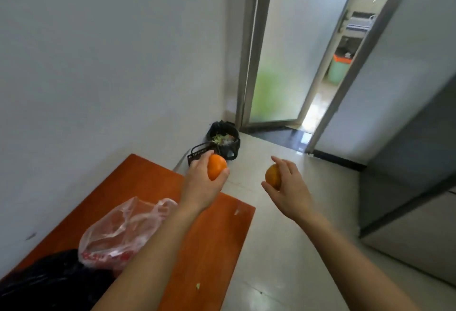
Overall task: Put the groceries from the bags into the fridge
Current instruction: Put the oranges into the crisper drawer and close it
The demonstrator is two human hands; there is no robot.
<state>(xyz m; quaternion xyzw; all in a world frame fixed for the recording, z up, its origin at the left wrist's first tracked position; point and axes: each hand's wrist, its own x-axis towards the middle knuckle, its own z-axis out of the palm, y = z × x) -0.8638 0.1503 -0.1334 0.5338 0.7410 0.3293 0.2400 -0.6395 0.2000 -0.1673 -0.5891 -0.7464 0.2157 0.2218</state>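
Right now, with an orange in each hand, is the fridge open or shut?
Shut. The fridge at the right shows only its flat grey door fronts, with no interior or shelves in view.

Daylight pours through the open doorway (pixel 319 88), burning out the floor (pixel 283 224) at its threshold and laying a pale sheen on the tiles in front of it, while the wall (pixel 111 51) left of the doorway is evenly and softly lit. The wide lens tilts the doorway's frame and stretches the fridge (pixel 414 162) to its right, which sits in grey shade; the whole view is slightly soft, the room beyond the doorway most of all.
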